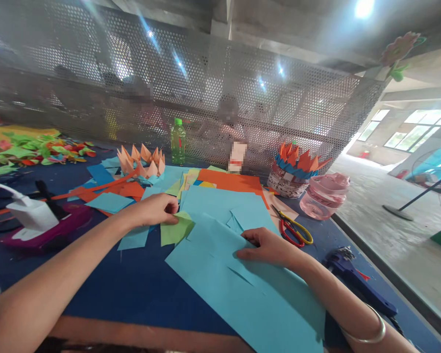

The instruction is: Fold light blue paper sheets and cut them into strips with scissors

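My left hand is closed, its fingertips on the edge of a small green paper piece. The green piece overlaps the left edge of the light-blue paper sheets, which lie on the blue tabletop. Over these sheets my right hand curls, thumb and fingers pinching at the light-blue paper; its fingertips are partly hidden. A small folded light-blue piece lies just beyond the right fingertips. Scissors with red and yellow handles rest to the right of my right hand.
A peach folded-paper ring, a green bottle and a basket with orange and blue folds stand behind. A pink jar and a glue gun are right. A white charger and colourful scraps are left. A perforated screen closes the back.
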`<act>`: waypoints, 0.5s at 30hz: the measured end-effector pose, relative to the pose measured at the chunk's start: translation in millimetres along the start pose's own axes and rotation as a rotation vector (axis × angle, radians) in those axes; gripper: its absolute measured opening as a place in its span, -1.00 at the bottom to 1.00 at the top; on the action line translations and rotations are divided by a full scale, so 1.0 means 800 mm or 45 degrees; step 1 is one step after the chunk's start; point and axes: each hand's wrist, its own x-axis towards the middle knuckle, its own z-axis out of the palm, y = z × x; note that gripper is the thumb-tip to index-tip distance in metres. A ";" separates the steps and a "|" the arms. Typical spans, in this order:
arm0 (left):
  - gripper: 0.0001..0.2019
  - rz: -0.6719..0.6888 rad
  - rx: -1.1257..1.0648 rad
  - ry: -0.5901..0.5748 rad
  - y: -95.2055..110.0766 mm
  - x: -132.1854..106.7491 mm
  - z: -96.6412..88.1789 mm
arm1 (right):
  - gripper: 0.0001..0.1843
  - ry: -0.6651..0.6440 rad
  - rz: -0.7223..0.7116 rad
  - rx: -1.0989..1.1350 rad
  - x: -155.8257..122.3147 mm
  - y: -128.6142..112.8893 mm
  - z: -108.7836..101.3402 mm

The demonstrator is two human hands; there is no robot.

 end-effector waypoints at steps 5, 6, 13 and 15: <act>-0.69 -0.080 -1.089 0.169 0.021 -0.009 -0.015 | -0.63 -0.013 0.015 -0.002 0.001 0.002 0.000; -0.67 -0.066 -1.290 0.144 0.027 -0.012 -0.013 | -0.64 -0.008 0.015 -0.008 0.001 0.001 0.000; -0.74 -0.113 -1.144 0.129 0.059 -0.017 0.040 | -0.66 0.050 -0.025 0.105 -0.001 -0.008 0.004; -0.75 -0.059 -1.052 0.183 0.061 -0.017 0.048 | -0.66 0.065 -0.029 0.159 -0.001 -0.009 0.005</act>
